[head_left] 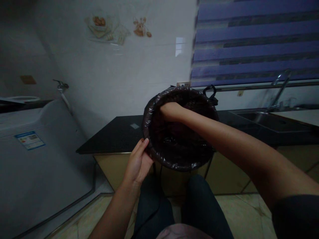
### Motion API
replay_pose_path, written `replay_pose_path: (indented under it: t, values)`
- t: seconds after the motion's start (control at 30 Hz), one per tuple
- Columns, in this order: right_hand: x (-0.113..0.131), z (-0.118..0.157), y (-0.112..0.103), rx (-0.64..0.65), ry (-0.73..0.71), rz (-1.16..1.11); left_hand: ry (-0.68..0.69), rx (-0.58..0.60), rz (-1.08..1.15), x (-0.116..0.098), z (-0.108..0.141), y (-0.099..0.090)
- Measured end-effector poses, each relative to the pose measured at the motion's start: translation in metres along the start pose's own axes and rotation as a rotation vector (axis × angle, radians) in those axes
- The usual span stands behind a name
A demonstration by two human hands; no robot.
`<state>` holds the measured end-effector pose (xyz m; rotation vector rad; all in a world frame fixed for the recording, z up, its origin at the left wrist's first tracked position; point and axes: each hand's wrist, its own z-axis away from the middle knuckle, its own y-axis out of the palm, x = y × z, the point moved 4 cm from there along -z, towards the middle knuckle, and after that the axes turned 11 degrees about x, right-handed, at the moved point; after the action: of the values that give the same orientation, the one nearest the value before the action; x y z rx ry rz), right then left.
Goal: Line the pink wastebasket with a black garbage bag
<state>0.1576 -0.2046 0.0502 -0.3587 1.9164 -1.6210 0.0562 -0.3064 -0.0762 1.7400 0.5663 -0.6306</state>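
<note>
A round trash can lined with a dark plastic bag point(174, 162) is tilted with its mouth toward me, in front of the counter's edge. The shiny bag is folded over the rim all the way round, and a knotted loop of it sticks up at the upper right. At the lower left of the rim, my left hand point(139, 161) holds the can, thumb along the edge and fingers partly behind it. My right hand point(170, 111) reaches inside against the left part of the lining. Its fingers are hidden in the dark interior.
Behind the can runs a black countertop point(112, 137) with a small clear packet point(135, 126) on it. To the right are a sink point(269, 122) and a faucet point(281, 88). A white washing machine point(50, 166) stands left, below a wall tap point(61, 85).
</note>
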Motion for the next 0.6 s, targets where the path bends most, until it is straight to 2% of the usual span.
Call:
replay_pose_path:
  t: [0.3,0.5,0.6]
  values:
    - [-0.011,0.02,0.002,0.065,-0.003,0.024,-0.004,-0.025,0.002,-0.001,0.0,0.0]
    - [-0.022,0.028,-0.012,-0.06,0.004,-0.006,-0.017,-0.013,-0.012,0.0,0.001,0.001]
    - [-0.023,0.027,-0.014,-0.073,0.007,-0.009,-0.014,-0.009,-0.012,0.001,0.001,0.003]
